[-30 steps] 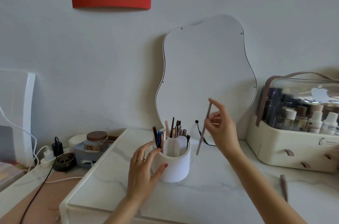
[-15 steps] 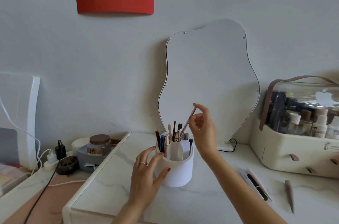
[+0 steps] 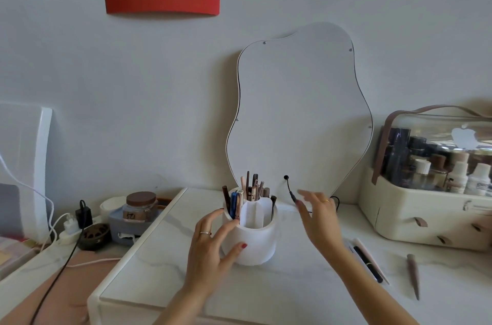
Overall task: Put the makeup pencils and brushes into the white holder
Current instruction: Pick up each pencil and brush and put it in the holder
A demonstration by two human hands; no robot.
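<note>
The white holder (image 3: 255, 242) stands on the marble table top, with several pencils and brushes (image 3: 250, 193) upright in its rear compartments. My left hand (image 3: 210, 247) holds the holder's left side, thumb across its front and fingers curled around it. My right hand (image 3: 318, 214) hovers to the right of the holder with fingers spread and nothing in it. On the table at the right lie a black pencil (image 3: 367, 263), a pale pink pencil (image 3: 371, 258) next to it, and a brown pointed stick (image 3: 414, 275).
A wavy-edged mirror (image 3: 300, 111) leans on the wall behind the holder, a black cable (image 3: 290, 191) plugged into it. A cream cosmetics case (image 3: 426, 207) with bottles stands at the right. A jar (image 3: 141, 204), chargers and cords sit at the left, below the table top (image 3: 266, 290).
My right hand let the thin pencil go into the holder and has drawn back to the right, empty. My left hand has stayed on the holder.
</note>
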